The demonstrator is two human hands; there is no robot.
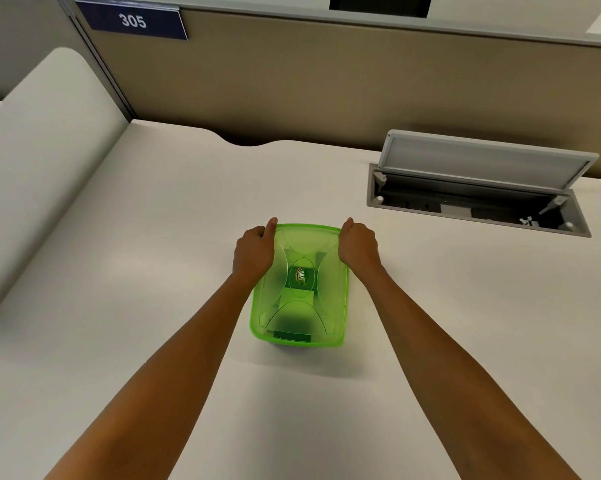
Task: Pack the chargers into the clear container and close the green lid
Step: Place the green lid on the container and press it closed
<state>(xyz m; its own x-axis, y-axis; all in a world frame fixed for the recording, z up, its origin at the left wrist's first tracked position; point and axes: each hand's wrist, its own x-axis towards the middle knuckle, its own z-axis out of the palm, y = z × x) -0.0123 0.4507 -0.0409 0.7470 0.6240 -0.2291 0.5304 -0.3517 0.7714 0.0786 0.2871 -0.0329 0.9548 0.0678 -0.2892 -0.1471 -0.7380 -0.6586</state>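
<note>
Green lid (301, 284): lying flat across the top of the clear container, centre of the frame, slightly below mid-height. Translucent, with a moulded pattern and an oval label at its middle. Judged seated or nearly so; whether every edge is snapped down cannot be told.

Clear container (285, 345): sitting on the white desk (153, 209), almost wholly hidden under the lid; only a sliver is showing at the lower edge. Its long axis is running away from the viewer.

Chargers (297, 301): showing only as pale and dark blocks through the green plastic, inside the container. Their number cannot be told. None are lying loose on the desk, so packing is judged complete.

Left hand (254, 252): curling into a loose fist against the lid's upper-left edge, thumb extending along the far corner. Fingers closed and touching the rim, probably pressing it down rather than lifting.

Right hand (358, 245): mirroring this at the upper-right edge, fingers closed, thumb at the far corner. The paired placement is likely spreading pressure evenly so the far side is seating without the box tipping.

Cable hatch (482, 188): standing open in the upper right of the frame, well apart from the container.

Sign "305" (132, 20): hanging on the partition, upper left.
</note>
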